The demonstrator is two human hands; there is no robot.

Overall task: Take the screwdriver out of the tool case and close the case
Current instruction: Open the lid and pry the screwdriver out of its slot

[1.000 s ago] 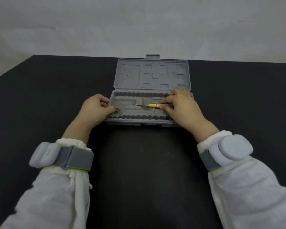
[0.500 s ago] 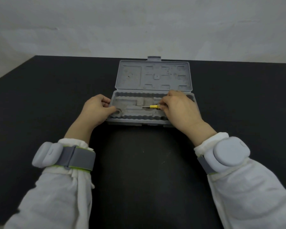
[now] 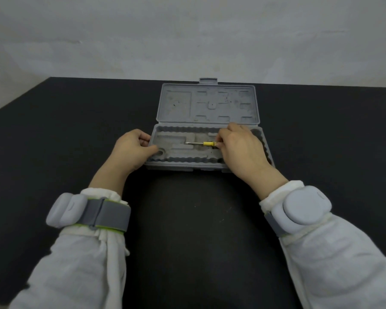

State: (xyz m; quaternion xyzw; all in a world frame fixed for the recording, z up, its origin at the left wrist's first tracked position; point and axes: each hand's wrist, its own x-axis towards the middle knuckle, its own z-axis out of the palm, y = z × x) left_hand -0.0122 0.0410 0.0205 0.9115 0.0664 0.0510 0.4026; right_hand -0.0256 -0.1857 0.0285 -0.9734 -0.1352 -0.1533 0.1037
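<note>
A grey plastic tool case lies open on the black table, its lid folded back flat toward the wall. Inside the tray lies a small screwdriver with a yellow handle and a thin metal shaft pointing left. My right hand rests over the tray's right part, thumb and fingers pinching the yellow handle's right end. My left hand grips the case's left edge, thumb on the rim.
The black table spreads wide around the case, with its far edge against a pale grey wall. Both wrists carry grey bands over white sleeves.
My right hand has slid slightly right along the tray and more of the screwdriver shows. The left hand keeps its hold on the case's edge.
</note>
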